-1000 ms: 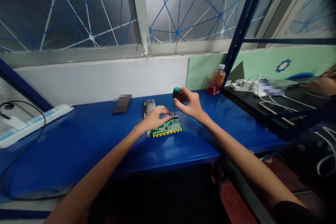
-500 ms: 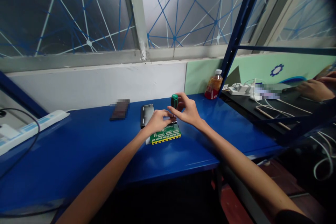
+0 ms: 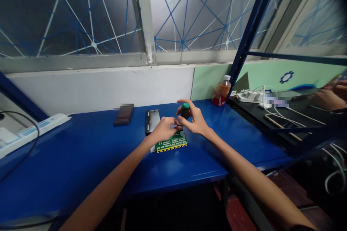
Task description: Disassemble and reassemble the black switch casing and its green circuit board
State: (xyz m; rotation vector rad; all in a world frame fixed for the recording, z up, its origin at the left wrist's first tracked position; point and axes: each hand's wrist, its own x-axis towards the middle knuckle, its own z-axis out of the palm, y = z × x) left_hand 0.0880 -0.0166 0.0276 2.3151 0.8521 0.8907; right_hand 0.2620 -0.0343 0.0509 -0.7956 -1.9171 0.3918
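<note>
My right hand (image 3: 195,118) is closed around a screwdriver (image 3: 185,109) with a green-topped black handle. Its tip is hidden behind my fingers. My left hand (image 3: 165,129) is in a pinch just left of the screwdriver's lower end, its fingertips meeting those of my right hand. Whatever lies between the left fingertips is too small and covered to make out. Below both hands lies a green circuit board (image 3: 173,143) with a yellow front edge, partly hidden by the left hand. A black and grey case (image 3: 153,120) sits behind the left hand.
A dark phone-like slab (image 3: 124,115) lies at the back left of the blue table (image 3: 94,151). A white power strip (image 3: 35,131) runs along the left. A drink bottle (image 3: 221,92) stands at the back right, beside a blue post. At far right, another person's hand (image 3: 329,97) shows.
The screwdriver has lifted off the board and tipped, its handle turning more towards me. My left fingers have come off the board and closed near its lower end. The view has shifted slightly.
</note>
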